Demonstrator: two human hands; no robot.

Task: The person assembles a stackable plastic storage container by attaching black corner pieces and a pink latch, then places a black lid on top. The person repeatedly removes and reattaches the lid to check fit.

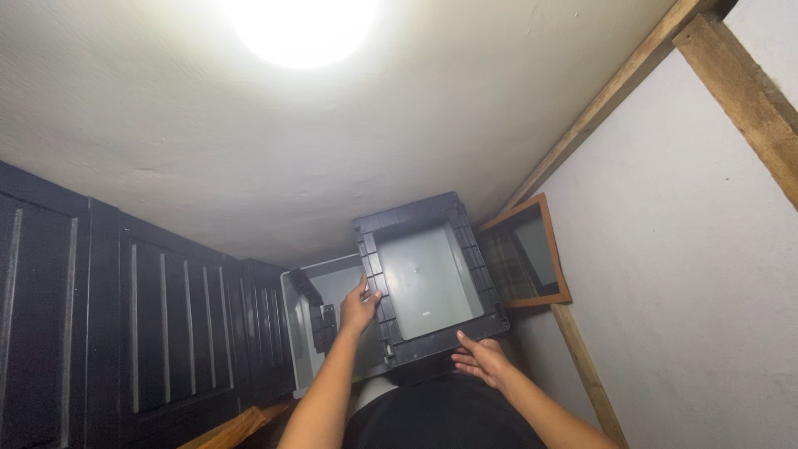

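A grey plastic storage box [428, 278] with a dark ribbed rim is held up high, its underside facing me. My left hand [359, 306] grips the box's left rim, fingers curled over the edge. My right hand [482, 359] presses flat under the near right corner of the rim. Behind it, to the left, stands a second grey box [301, 324] with dark latches, partly hidden by the first. Both forearms reach upward from the bottom of the view.
A tall dark panelled cabinet [125, 324] fills the left side. A wooden-framed mirror [532, 254] hangs on the white wall at right, with wooden beams [740, 91] along the wall. A bright ceiling lamp [299, 25] glares overhead.
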